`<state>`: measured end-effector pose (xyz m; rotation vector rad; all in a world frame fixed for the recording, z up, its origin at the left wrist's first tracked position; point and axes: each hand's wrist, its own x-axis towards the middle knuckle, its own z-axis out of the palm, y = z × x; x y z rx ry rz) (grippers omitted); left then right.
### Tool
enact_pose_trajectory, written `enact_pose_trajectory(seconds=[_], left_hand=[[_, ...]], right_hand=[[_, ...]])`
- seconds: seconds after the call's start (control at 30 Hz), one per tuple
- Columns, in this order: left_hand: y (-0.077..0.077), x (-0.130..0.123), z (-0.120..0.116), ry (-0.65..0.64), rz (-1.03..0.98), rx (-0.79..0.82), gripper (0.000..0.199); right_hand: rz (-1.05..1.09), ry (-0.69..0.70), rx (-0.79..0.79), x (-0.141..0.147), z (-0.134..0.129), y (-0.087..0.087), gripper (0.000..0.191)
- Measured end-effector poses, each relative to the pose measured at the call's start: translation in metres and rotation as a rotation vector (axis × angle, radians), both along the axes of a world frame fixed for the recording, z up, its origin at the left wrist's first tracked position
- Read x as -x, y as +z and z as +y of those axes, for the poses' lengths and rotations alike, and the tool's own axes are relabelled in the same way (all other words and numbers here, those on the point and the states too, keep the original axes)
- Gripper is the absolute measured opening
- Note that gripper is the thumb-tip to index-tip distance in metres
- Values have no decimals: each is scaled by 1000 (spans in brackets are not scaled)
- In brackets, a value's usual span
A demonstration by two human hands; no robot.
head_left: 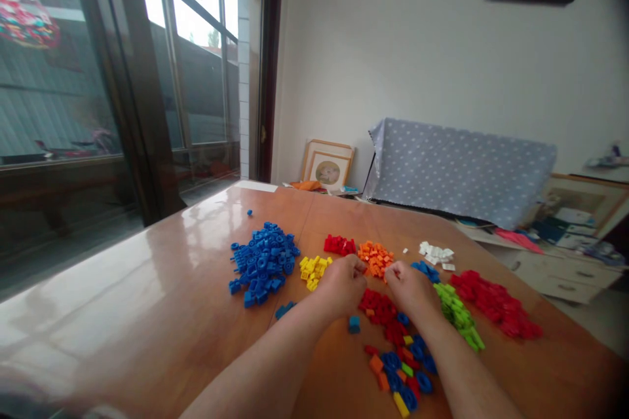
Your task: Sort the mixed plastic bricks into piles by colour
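Note:
My left hand (344,283) is closed, its fingers curled at the left edge of a pile of orange toy bricks (375,256). Across from it, my right hand (409,285) is also closed, with fingertips pinched at the pile's right edge. Whatever either hand may hold is too small or hidden to make out. Yellow bricks (312,270) lie just left of my left hand, and red bricks (339,245) sit beyond it. Between my wrists is another group of red bricks (377,306). Lime green bricks (458,314) lie right of my right forearm.
A large blue pile (265,262) stands at left. White pieces (435,253) and a long red pile (494,304) lie at right. Mixed bricks (398,380) are scattered between my forearms, near a single teal brick (354,324). The wooden table (196,288) is glossy, beside a glass door.

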<state>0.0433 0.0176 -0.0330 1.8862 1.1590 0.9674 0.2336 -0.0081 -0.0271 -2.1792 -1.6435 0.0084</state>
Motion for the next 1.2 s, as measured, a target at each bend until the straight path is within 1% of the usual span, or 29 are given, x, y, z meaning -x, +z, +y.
enact_pose_trajectory(seconds=[0.13, 0.23, 0.3, 0.37, 0.47, 0.53, 0.57, 0.67, 0.77, 0.83, 0.9, 1.0, 1.07, 1.13, 1.2], left_hand=[[6, 1, -2, 8, -30, 66, 29], [10, 2, -3, -21, -61, 97, 36], [12, 3, -4, -54, -87, 114, 39], [14, 3, -5, -77, -130, 147, 40], [19, 2, -8, -78, -216, 222, 40], [18, 1, -9, -78, -267, 264, 39], [17, -1, -8, -83, -284, 280, 38], [7, -6, -5, -121, -335, 304, 39], [-6, -12, 0, -127, -336, 294, 45], [-11, -13, 2, -112, -303, 272, 48], [-12, -12, 2, -91, -260, 240, 49], [-6, -9, 0, -37, -195, 209, 47], [1, -7, -3, -8, -177, 210, 44], [6, -6, -5, 2, -175, 213, 41], [9, -6, -6, 8, -166, 205, 37]], right_hand=[[-7, 58, 46, -3, 2, -5, 31], [6, 117, 83, -4, 5, -9, 33], [15, 127, 65, -5, 5, -10, 36], [50, 118, 10, -4, 4, -9, 38], [210, 152, -112, 4, -1, -6, 35], [382, 230, -178, 14, -5, -3, 33], [473, 280, -185, 20, -8, -1, 35], [707, 407, -104, 36, -15, 6, 39], [830, 455, -55, 44, -17, 9, 39], [857, 439, -75, 42, -16, 8, 38], [849, 376, -124, 35, -12, 6, 39], [822, 211, -241, 20, -6, 2, 41], [813, 119, -291, 10, -3, -1, 43], [799, 62, -280, 3, -1, -4, 45], [782, 46, -229, -2, 3, -9, 47]])
